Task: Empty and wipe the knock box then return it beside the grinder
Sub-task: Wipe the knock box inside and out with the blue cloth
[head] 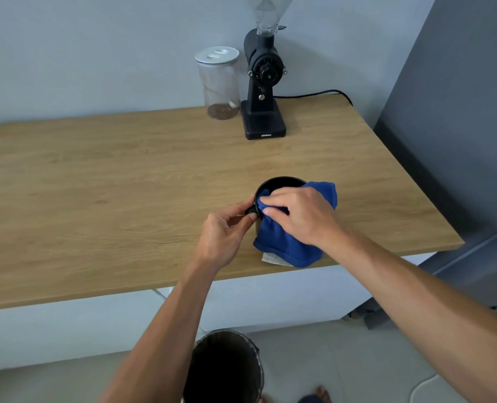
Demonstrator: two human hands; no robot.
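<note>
The black round knock box (279, 184) stands on the wooden counter (125, 181) near its front edge. A blue cloth (288, 242) is draped over its right side and front. My right hand (302, 216) presses the cloth onto the rim and into the box. My left hand (227, 231) pinches a small black knob on the box's left side. Most of the box is hidden under the cloth and my hands. The black grinder (263, 88) stands at the back of the counter, well apart from the box.
A clear jar (219, 82) with a white lid and some coffee stands left of the grinder. The grinder's cable (314, 94) runs right along the wall. A dark bin (227, 370) sits on the floor below the counter edge. A grey cabinet (459, 112) borders the right.
</note>
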